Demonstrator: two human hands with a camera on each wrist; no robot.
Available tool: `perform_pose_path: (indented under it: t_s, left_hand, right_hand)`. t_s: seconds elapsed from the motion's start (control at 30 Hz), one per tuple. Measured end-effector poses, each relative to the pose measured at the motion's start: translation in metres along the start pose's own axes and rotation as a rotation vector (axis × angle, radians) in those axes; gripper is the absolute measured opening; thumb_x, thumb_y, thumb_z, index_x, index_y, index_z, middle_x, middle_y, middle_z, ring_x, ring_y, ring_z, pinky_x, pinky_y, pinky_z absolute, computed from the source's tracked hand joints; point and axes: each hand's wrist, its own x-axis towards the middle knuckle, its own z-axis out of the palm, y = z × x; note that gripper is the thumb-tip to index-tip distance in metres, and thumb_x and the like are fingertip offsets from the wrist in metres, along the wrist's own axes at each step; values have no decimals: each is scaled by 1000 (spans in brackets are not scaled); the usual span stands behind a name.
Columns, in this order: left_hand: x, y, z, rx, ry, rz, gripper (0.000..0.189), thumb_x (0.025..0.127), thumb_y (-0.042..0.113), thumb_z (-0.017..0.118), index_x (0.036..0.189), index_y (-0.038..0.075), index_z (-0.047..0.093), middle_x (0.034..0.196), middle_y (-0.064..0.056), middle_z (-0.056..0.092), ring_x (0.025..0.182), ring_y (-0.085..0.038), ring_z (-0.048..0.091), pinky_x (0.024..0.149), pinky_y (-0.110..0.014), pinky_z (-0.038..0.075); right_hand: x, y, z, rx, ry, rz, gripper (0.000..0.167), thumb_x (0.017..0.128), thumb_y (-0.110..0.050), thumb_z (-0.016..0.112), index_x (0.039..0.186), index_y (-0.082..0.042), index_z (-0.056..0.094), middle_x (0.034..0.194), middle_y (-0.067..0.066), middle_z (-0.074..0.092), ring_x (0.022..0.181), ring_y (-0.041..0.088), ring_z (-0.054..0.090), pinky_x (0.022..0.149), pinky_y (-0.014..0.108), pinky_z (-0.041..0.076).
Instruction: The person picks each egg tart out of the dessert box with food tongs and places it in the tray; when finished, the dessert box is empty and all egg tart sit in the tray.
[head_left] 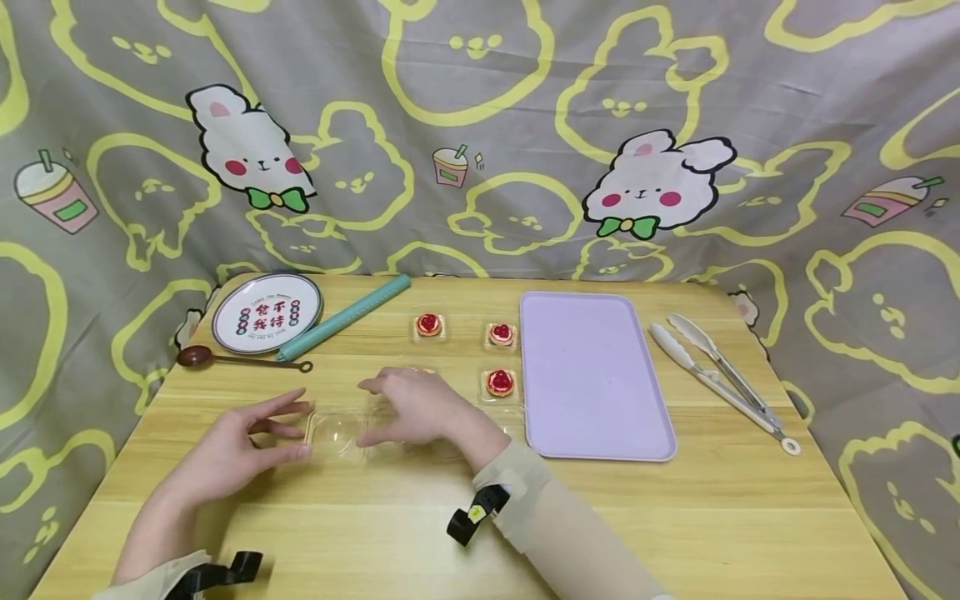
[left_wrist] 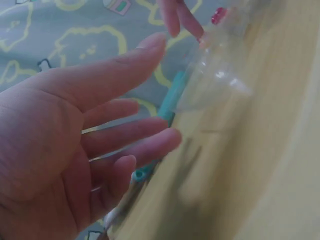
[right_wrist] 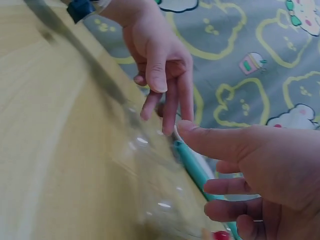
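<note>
A clear plastic box stands on the table between my two hands. My left hand is at its left side, fingers spread and loosely bent. In the left wrist view, that hand has nothing between thumb and fingers. My right hand hovers over more clear boxes to the right, thumb and fingers apart, hiding part of them. The right wrist view shows that hand beside blurred clear plastic. Small red-topped tarts sit in clear boxes behind and to the right of it.
A lilac tray lies right of the tarts, with metal tongs beyond it. At the back left are a white plate with red lettering, a teal rod and a dark brown spoon. A patterned curtain surrounds the table.
</note>
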Motion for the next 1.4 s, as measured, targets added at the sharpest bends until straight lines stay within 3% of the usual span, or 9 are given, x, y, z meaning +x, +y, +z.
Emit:
perform_pose_path:
  t_s: [0.1, 0.3, 0.43, 0.53, 0.67, 0.73, 0.97, 1.1, 1.4]
  left_hand:
    - [5, 5, -1, 52, 69, 38, 73, 91, 28, 87, 155, 10, 55, 141, -10, 67, 105, -19, 74, 75, -28, 60]
    - [19, 22, 0, 99, 153, 57, 59, 94, 32, 84, 147, 16, 64, 138, -7, 69, 109, -13, 72, 73, -28, 60]
    - [29, 35, 4, 104, 177, 63, 54, 94, 34, 84, 143, 19, 68, 134, -3, 72, 109, -13, 71, 74, -27, 59]
    - [38, 45, 9, 83, 182, 81, 52, 94, 33, 84, 141, 18, 69, 131, -3, 73, 107, -13, 71, 77, -26, 59]
    - [50, 55, 17, 43, 170, 115, 51, 94, 30, 85, 141, 14, 69, 130, -6, 73, 108, -17, 72, 83, -28, 60]
    - [56, 58, 22, 33, 159, 132, 53, 94, 28, 84, 142, 13, 68, 131, -6, 73, 113, -20, 71, 88, -31, 59]
    - [76, 74, 45, -12, 101, 191, 62, 94, 27, 85, 148, 7, 61, 140, -5, 68, 128, -24, 63, 103, -44, 52]
    - [84, 84, 58, -49, 80, 212, 66, 92, 27, 86, 150, 10, 59, 144, -5, 65, 132, -23, 60, 106, -47, 51]
    - [105, 98, 86, -119, 14, 244, 69, 92, 27, 86, 153, 15, 56, 148, -7, 62, 132, -31, 60, 107, -50, 51]
  right_hand:
    - [-5, 6, -10, 39, 32, 10, 78, 91, -58, 79, 152, -13, 59, 136, 1, 67, 113, 13, 64, 93, 31, 54]
    - [-15, 24, -28, 113, 96, 61, 74, 94, -53, 79, 151, -10, 59, 144, 3, 65, 128, 17, 62, 108, 33, 48]
    - [-25, 40, -41, 176, 136, 89, 72, 95, -50, 79, 151, -9, 59, 141, 4, 67, 105, 17, 69, 107, 34, 49]
    - [-36, 50, -51, 232, 174, 99, 68, 95, -45, 80, 149, -8, 61, 139, 8, 68, 72, 15, 66, 95, 35, 53]
    - [-52, 65, -62, 285, 226, 114, 64, 95, -40, 81, 147, -6, 62, 137, 10, 68, 56, 10, 59, 74, 33, 55]
    - [-61, 72, -67, 294, 249, 127, 63, 96, -39, 81, 147, -6, 62, 136, 10, 68, 58, 9, 60, 69, 33, 54]
    - [-100, 99, -81, 256, 317, 169, 64, 94, -38, 83, 145, -4, 64, 128, 9, 71, 69, 12, 62, 73, 36, 55]
    - [-124, 111, -89, 221, 350, 207, 61, 93, -36, 84, 142, -5, 66, 126, 7, 71, 71, 13, 63, 66, 36, 54]
    - [-183, 136, -108, 204, 406, 279, 58, 94, -33, 84, 142, -6, 66, 137, 11, 67, 95, 21, 68, 73, 38, 58]
